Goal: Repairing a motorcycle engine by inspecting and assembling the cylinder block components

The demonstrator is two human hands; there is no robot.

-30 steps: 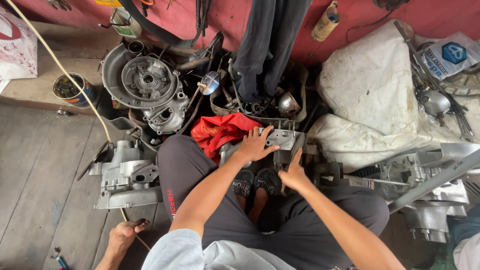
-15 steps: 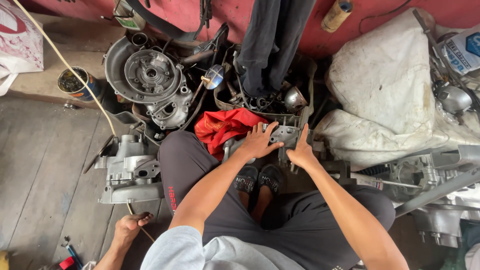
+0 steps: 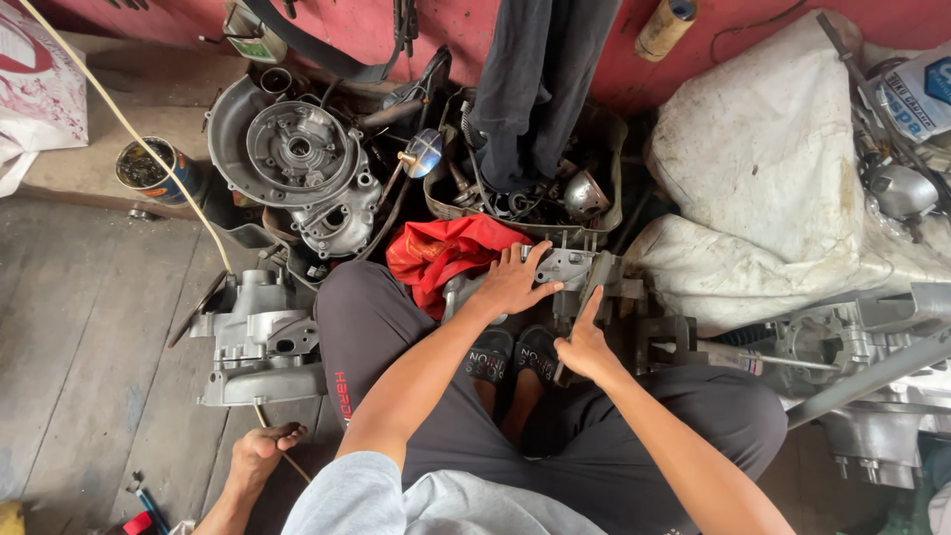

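Note:
I sit on the floor with a grey metal engine casing (image 3: 580,269) in front of my sandalled feet (image 3: 513,355). My left hand (image 3: 515,282) lies flat on the casing's near left side with its fingers spread. My right hand (image 3: 584,345) grips a dark flat bar-shaped tool (image 3: 597,282) that slants up against the casing, with the index finger stretched along it. A red cloth (image 3: 446,253) lies just left of the casing.
A large round engine cover (image 3: 297,159) and another grey casing (image 3: 260,337) sit to the left, near a tin can (image 3: 149,168) and a yellow hose (image 3: 129,124). White sacks (image 3: 783,188) and more engine parts (image 3: 872,367) crowd the right. Someone's bare foot or hand (image 3: 263,446) rests at lower left.
My right hand has slid back toward my body along the dark bar. My left hand stays spread on the casing. The view has shifted slightly.

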